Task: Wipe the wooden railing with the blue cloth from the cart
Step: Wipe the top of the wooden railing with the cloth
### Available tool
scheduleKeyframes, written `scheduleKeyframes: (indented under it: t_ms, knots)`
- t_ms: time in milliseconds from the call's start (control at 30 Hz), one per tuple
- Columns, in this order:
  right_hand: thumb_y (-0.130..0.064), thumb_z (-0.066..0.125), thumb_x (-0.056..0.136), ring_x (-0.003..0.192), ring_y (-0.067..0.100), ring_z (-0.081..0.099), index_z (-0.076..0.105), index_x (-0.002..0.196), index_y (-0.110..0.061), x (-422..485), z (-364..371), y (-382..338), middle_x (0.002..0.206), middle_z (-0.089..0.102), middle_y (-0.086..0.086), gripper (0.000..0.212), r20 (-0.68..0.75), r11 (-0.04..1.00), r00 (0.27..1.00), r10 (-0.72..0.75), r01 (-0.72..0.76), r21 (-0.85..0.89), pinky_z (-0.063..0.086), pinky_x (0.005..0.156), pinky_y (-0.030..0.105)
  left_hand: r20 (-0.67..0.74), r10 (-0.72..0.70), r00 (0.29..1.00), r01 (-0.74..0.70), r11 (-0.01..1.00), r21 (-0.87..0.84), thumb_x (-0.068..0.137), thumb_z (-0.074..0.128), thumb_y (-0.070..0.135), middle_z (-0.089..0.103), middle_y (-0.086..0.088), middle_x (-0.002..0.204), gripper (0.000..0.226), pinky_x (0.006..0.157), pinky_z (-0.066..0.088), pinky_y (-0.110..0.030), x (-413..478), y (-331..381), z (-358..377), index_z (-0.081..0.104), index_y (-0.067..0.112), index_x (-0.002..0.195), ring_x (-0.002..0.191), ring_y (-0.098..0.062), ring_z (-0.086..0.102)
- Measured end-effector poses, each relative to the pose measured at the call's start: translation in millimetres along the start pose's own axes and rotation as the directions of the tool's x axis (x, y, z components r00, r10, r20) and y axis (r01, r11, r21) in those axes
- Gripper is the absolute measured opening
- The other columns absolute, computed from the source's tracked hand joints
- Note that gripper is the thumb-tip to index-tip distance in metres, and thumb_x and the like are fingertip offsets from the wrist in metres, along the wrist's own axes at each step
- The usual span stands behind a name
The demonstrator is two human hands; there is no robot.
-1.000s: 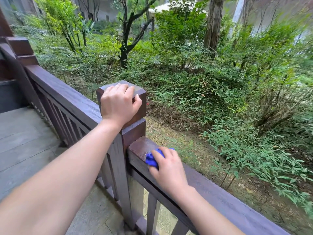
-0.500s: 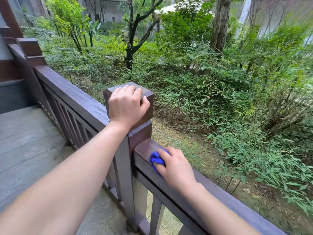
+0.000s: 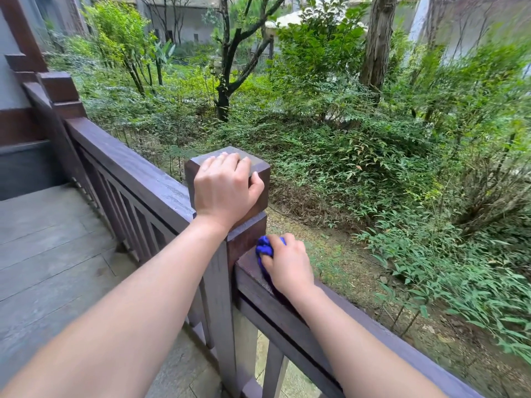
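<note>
While the left hand (image 3: 225, 188) lies curled over the top of the post (image 3: 230, 254), fingers wrapped on its cap, the right hand (image 3: 287, 265) presses the bunched blue cloth (image 3: 263, 247) onto the railing (image 3: 373, 334). Since a second ago the cloth has slid up against the post.

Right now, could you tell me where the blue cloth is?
In the head view, the blue cloth is bunched under the right hand on the railing's top rail, right beside the square post gripped by the left hand.
</note>
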State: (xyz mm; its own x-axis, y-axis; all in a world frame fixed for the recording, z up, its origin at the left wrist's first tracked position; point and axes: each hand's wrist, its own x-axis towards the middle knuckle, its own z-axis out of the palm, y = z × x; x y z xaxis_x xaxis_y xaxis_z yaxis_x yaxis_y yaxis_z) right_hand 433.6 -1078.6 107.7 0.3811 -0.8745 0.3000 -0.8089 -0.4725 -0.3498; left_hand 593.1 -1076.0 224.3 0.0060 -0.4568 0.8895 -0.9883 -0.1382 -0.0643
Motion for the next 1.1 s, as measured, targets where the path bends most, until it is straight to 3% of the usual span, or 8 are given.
scheduleKeyframes:
  t_ms: [133,333,533,667,867,1000,1100]
  knots:
    - [-0.038,0.054,0.087,0.099,0.036,0.044,0.052,0.124,-0.021,6.2,8.3,-14.5,0.116,0.051,0.011,0.041,-0.022,0.999,0.999,0.041,-0.041,-0.008,0.042,0.086,0.041,0.013,0.000,1.000,0.000,1.000,-0.005,0.085,0.052,0.028,0.067,-0.006,0.080,0.021,0.072,0.047,-0.039,-0.2,-0.1,0.4,0.066,0.012,0.081,0.079,-0.030,0.063]
    - [-0.025,0.059,0.077,0.089,0.039,0.048,0.060,0.114,-0.019,-20.3,6.9,-14.8,0.109,0.057,0.012,0.038,-0.042,0.991,0.990,-0.137,0.137,0.006,0.046,0.081,0.045,0.069,-0.002,0.998,0.004,1.000,-0.030,0.085,0.052,0.026,0.069,-0.007,0.083,0.021,0.073,0.047,-0.039,-0.4,0.3,-1.5,0.067,0.012,0.083,0.082,-0.030,0.065]
    - [-0.022,0.058,0.071,0.081,0.037,0.049,0.061,0.104,-0.018,-33.7,0.5,-25.9,0.098,0.059,0.011,0.033,-0.043,0.990,0.989,-0.141,0.139,-0.039,0.048,0.070,0.046,0.209,0.001,0.978,0.004,1.000,-0.021,0.089,0.050,0.028,0.072,-0.007,0.091,0.025,0.081,0.049,-0.042,0.8,-1.9,-10.5,0.071,0.014,0.094,0.090,-0.031,0.067]
    - [-0.027,0.063,0.065,0.075,0.033,0.047,0.059,0.101,-0.026,-63.6,-8.6,-17.2,0.094,0.056,0.006,0.036,0.028,0.945,0.952,-0.306,0.307,-0.110,0.046,0.066,0.041,0.309,0.013,0.951,0.008,0.998,-0.067,0.093,0.044,0.033,0.073,-0.010,0.103,0.037,0.089,0.049,-0.044,1.0,-1.6,-23.5,0.071,0.011,0.106,0.100,-0.034,0.066]
    - [-0.032,0.052,0.067,0.081,0.032,0.046,0.062,0.106,-0.032,-77.8,-49.3,4.1,0.100,0.058,0.003,0.041,0.163,0.943,0.929,-0.332,0.326,0.063,0.045,0.075,0.037,0.461,-0.074,0.884,0.148,0.981,-0.127,0.089,0.045,0.034,0.061,-0.015,0.135,0.052,0.112,0.033,-0.043,-5.4,11.2,-65.7,0.062,0.006,0.128,0.128,-0.033,0.052]
    - [-0.031,0.060,0.060,0.089,0.024,0.058,0.063,0.108,-0.035,-81.2,-74.9,6.5,0.095,0.063,0.000,0.048,0.286,0.937,0.894,-0.345,0.311,0.158,0.047,0.074,0.030,0.456,-0.179,0.872,0.261,0.957,-0.125,0.094,0.055,0.026,0.052,-0.012,0.145,0.048,0.109,0.037,-0.044,-31.0,23.4,-98.1,0.053,0.007,0.138,0.136,-0.030,0.045]
    - [-0.034,0.063,0.055,0.092,0.017,0.061,0.064,0.108,-0.038,-82.3,-85.8,6.8,0.095,0.069,-0.003,0.053,0.268,0.921,0.890,-0.368,0.308,0.240,0.050,0.076,0.029,0.471,-0.305,0.827,0.341,0.940,0.010,0.089,0.046,0.037,0.052,-0.016,0.144,0.058,0.106,0.042,-0.048,-70.4,28.7,-127.2,0.050,0.008,0.140,0.131,-0.033,0.049]
